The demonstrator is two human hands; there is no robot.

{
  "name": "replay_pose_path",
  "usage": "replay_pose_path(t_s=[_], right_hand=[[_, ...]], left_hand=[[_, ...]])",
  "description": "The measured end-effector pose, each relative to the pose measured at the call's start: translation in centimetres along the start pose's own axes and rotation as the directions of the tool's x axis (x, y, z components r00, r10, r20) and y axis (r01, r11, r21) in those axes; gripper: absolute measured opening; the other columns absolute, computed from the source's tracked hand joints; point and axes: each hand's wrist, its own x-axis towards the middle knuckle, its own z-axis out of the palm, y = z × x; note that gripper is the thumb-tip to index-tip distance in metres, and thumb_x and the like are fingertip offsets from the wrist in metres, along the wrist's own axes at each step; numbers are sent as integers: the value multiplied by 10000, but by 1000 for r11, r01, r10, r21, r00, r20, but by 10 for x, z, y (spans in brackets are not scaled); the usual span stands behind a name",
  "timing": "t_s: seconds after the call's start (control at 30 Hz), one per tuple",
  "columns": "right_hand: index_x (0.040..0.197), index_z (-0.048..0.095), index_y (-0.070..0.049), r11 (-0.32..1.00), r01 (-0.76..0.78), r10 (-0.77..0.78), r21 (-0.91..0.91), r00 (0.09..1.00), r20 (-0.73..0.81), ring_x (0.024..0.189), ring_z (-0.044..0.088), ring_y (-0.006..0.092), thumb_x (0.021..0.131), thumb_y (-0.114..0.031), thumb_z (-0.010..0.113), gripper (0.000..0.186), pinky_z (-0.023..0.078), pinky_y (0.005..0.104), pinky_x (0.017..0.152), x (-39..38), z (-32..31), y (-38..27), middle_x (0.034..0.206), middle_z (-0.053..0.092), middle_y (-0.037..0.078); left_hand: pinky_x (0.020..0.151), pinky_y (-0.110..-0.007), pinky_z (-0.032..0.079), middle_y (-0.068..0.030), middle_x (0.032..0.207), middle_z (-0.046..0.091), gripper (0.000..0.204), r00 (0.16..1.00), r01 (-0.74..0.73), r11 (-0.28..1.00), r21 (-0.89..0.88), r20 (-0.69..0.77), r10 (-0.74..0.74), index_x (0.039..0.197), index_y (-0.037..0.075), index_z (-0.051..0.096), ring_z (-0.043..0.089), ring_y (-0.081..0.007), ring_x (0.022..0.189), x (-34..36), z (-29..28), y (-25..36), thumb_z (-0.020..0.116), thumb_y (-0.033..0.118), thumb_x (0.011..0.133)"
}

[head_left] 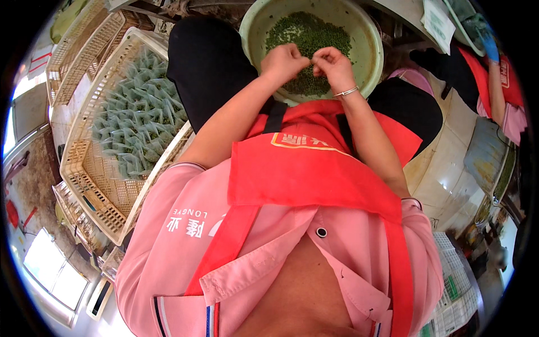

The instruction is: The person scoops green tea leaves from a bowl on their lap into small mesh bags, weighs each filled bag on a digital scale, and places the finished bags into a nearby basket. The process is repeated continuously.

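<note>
A wide pale-green basin (366, 42) sits between my knees, with a heap of small round green berries, like green peppercorns (303, 31), spread over its bottom. My left hand (284, 63) is over the middle of the heap, its thumb and fingertips pinched together. Close beside it, my right hand (333, 66) is also closed in a pinch, and a thin bangle (346, 91) circles that wrist. The fingertips of both hands nearly meet. Whatever lies between them is too small to make out.
To my left stands a cream plastic crate (90, 191) holding many clear bags (140, 112) with green contents. More crates (84, 45) stand beyond it. At the far right is another person in a red apron (502, 78), with a blue-gloved hand (490, 48). A pink basin (412, 78) lies behind my right knee.
</note>
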Motion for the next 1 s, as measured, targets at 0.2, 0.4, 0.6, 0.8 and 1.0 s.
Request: replay_pose_path(t_s=[0.2, 0.4, 0.6, 0.8, 1.0], right_hand=[[932, 617, -43, 992, 58, -70, -108, 991, -110, 640, 613, 127, 817, -98, 649, 131, 509, 264, 591, 21, -36, -5, 751, 631, 51], [974, 667, -103, 538, 122, -242, -834, 970, -15, 685, 645, 201, 776, -212, 656, 227, 512, 323, 666, 25, -47, 34, 840, 668, 84], [889, 695, -97, 749, 18, -1, -662, 1000, 26, 689, 646, 195, 770, -200, 652, 162, 505, 309, 672, 45, -19, 55, 762, 681, 82], [858, 703, -117, 721, 98, 8, -686, 989, 150, 728, 650, 240, 753, -199, 647, 145, 507, 337, 709, 101, 36, 72, 780, 681, 81], [842, 693, -99, 562, 84, 28, -823, 992, 121, 780, 639, 274, 758, -167, 625, 128, 494, 370, 737, 137, 73, 100, 820, 668, 109]], left_hand=[[571, -283, 478, -1, 612, 629, 226, 997, -82, 995, 48, 17, 81, 779, 119, 641, 612, -124, 550, 15, -10, -11, 666, 338, 731], [588, -268, 487, 3, 722, 661, 245, 867, -323, 867, 379, -248, 432, 941, 140, 669, 611, -91, 618, -10, -51, 5, 666, 344, 805], [498, -229, 453, -49, 673, 604, 109, 723, -515, 834, -199, -623, 298, 957, 30, 571, 567, -108, 558, 29, -179, 7, 560, 119, 895], [469, -200, 430, -46, 677, 593, 155, 700, -487, 848, -209, -674, 236, 1031, 17, 544, 534, -77, 521, 44, -183, -4, 560, 84, 892], [476, -188, 432, -27, 673, 601, 171, 726, -518, 811, -272, -642, 248, 1054, 29, 530, 542, -63, 538, 53, -180, 2, 561, 76, 893]])
